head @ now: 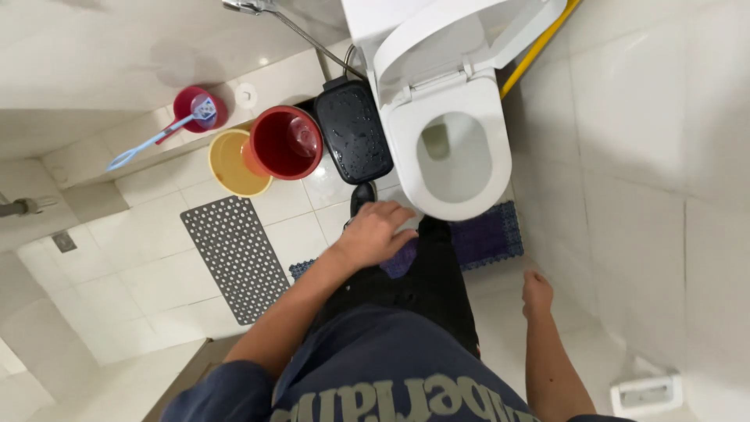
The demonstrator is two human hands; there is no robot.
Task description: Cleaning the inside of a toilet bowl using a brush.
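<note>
— Carefully now: left hand point(375, 233) spread open, palm down, fingers loose, gripping nothing, reaching out over the near rim of the toilet bowl point(451, 160). Best kept low and steady, clear of the wet black bin lid point(353, 131) just beyond and left of that hand.

— And the right hand point(537, 293)?

— Hanging loose at the side, fingers curled under, holding nothing as far as can be told; well right of the bowl, near the tiled wall.

— Counted, left to right?

— Far left of the left hand: one blue brush point(160, 137) resting in one small red holder point(200, 106). Nearer: one yellow bucket point(234, 164), one red bucket point(284, 142) touching it, one grey perforated mat point(236, 258) on the floor. Then one black bin, one toilet with seat lid raised, one purple mat point(488, 238) at its foot.
</note>
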